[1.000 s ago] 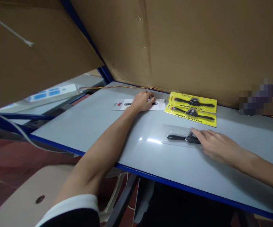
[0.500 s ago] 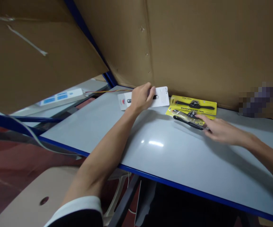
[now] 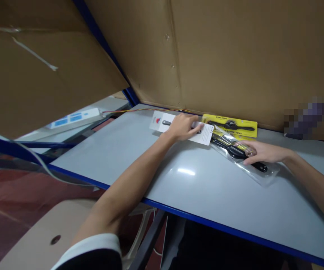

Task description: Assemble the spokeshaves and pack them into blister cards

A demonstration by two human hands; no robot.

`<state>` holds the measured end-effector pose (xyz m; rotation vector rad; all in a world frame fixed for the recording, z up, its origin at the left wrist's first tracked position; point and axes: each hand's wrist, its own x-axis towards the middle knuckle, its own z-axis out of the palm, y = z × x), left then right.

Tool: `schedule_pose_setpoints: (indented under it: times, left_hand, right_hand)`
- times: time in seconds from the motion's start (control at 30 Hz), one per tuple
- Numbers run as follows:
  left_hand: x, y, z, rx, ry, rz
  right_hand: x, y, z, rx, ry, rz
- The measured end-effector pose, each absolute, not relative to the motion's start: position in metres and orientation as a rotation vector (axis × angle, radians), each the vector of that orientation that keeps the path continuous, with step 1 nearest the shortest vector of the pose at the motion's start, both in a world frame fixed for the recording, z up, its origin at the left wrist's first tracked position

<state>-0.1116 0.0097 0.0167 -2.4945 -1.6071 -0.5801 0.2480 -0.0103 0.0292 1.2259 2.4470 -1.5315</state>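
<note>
Spokeshave in clear bag [image 3: 242, 154]: a black two-handled woodworking tool inside a clear plastic sleeve, lying slantwise on the grey table [image 3: 206, 191] near its back edge, one end overlapping the yellow cards.
Right hand [image 3: 260, 152]: it is curling over the middle of the bagged tool, thumb below and fingers on top, pinching it through the plastic; the grip looks light, probably just enough to steady or slide the slippery sleeve.
White backing card [image 3: 184, 129]: a long printed card with a small red mark and a dark hanging slot at its left end, lying flat near the back edge, its right end just beside the bagged tool.
Left hand [image 3: 183, 125]: it is pressing down on the card's middle with the fingers bent over it, closed onto the card rather than lifting it; the flat hold is likely keeping the thin card from skating on the smooth top.
Yellow packaged tools [image 3: 230, 125]: finished cards holding the same black tool, lying against the cardboard wall [image 3: 235, 56] at the back edge, out of the working space.
Wires [image 3: 139, 110]: a thin red-and-yellow pair is running along the back edge towards the left corner.
White power strip [image 3: 72, 117]: it is lying beyond the table's left side, well apart from both hands.
</note>
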Motion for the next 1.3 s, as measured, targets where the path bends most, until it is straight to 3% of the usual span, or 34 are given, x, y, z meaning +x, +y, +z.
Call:
schedule_pose_setpoints:
  times: [0.13, 0.23, 0.63, 1.3]
  left_hand:
    - [-0.110, 0.008, 0.017, -2.494, -1.592, -0.603]
    - [-0.110, 0.008, 0.016, -2.506, -1.598, -0.571]
    - [-0.110, 0.017, 0.004, -2.548, -1.559, -0.423]
    - [-0.112, 0.008, 0.014, -2.887, -1.698, -0.190]
  right_hand:
    - [0.249, -0.010, 0.022, 1.118, 2.112, -1.999]
    - [0.250, -0.011, 0.022, 1.185, 2.008, -2.090]
    - [0.254, -0.005, 0.033, 1.253, 2.244, -1.783]
    - [0.260, -0.003, 0.021, 1.268, 2.412, -1.688]
